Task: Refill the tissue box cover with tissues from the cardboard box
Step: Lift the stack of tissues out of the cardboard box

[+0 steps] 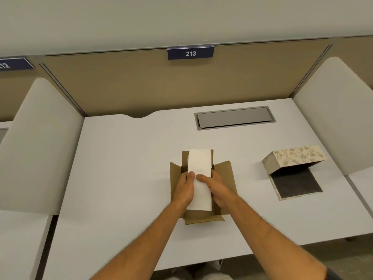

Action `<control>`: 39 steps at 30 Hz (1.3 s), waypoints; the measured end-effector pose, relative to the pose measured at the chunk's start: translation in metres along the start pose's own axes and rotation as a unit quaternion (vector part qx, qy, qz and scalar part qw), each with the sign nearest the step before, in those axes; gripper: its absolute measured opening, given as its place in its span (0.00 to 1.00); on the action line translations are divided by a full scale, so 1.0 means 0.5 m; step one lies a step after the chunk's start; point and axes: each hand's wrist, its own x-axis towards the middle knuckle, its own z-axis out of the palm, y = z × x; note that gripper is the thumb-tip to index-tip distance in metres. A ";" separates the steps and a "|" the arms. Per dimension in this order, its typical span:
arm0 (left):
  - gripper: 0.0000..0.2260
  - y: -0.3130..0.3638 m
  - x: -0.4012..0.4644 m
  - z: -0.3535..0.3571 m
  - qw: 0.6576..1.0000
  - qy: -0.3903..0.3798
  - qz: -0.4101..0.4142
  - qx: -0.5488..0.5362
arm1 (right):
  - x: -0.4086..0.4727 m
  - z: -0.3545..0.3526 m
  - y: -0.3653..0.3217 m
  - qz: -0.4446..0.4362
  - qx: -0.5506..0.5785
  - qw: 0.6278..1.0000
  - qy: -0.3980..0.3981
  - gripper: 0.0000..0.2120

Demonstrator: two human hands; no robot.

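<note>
- White and bare over most of its top, the desk (125,168) sat inside a study carrel with tan partition panels behind it and rounded pale dividers at both sides.
- On the back panel hung a dark number plate (190,53) reading 213, and a grey hatch (234,117) lay flush in the desk towards the back.
- Near the middle of the desk stood the cardboard box (225,174), its flaps folded outward on all sides.
- From the open top of that box rose a stack of white tissues (199,164), its far end tilted up past the back flap and its near end low at the front of the box.
- The left hand (184,188) clasped the stack's left edge, thumb laid on the top sheet and the other fingers hidden beneath.
- The right hand (217,190) clasped the right edge in the same way, thumb on top near the left thumb, so the stack was squeezed between the two hands.
- Well apart on the right lay the tissue box cover (296,158), a floral-patterned case hinged open, with its dark base panel (295,183) flat on the desk and nothing seen inside.
</note>
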 end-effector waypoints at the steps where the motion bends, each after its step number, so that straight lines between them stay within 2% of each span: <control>1: 0.14 0.007 -0.001 -0.003 1.000 -0.002 0.015 0.000 | -0.004 -0.003 -0.009 -0.008 0.004 1.000 -0.002 0.25; 4: 0.16 0.028 -0.006 -0.007 0.999 -0.006 0.050 -0.001 | -0.022 -0.015 -0.039 -0.029 0.013 0.999 -0.022 0.26; 9: 0.12 0.077 -0.030 -0.001 0.995 -0.025 0.099 0.008 | -0.063 -0.053 -0.089 -0.041 0.010 0.999 -0.003 0.27; 11: 0.14 0.096 -0.039 0.007 0.992 -0.031 0.119 0.005 | -0.077 -0.078 -0.109 -0.050 0.018 0.999 -0.011 0.28; 13: 0.16 0.113 -0.052 0.020 0.991 -0.029 0.133 0.000 | -0.094 -0.107 -0.129 -0.054 0.038 0.997 -0.035 0.30; 16: 0.10 0.138 -0.081 0.050 0.990 -0.031 0.137 0.002 | -0.116 -0.151 -0.145 -0.023 0.072 0.994 -0.084 0.33; 18: 0.10 0.151 -0.097 0.080 0.989 -0.038 0.145 0.000 | -0.124 -0.185 -0.146 -0.018 0.113 0.987 -0.112 0.35; 23: 0.16 0.158 -0.131 0.191 0.984 -0.054 0.168 0.014 | -0.142 -0.287 -0.155 -0.051 0.198 0.967 -0.150 0.34; 27: 0.14 0.162 -0.171 0.281 0.983 -0.045 0.173 0.031 | -0.152 -0.394 -0.166 -0.057 0.184 0.975 -0.111 0.39; 33: 0.19 0.182 -0.200 0.376 0.979 -0.071 0.179 0.061 | -0.158 -0.530 -0.181 -0.055 0.136 0.987 -0.058 0.28; 39: 0.12 0.209 -0.210 0.420 0.982 -0.109 0.146 0.039 | -0.147 -0.602 -0.183 -0.051 0.163 0.985 -0.024 0.27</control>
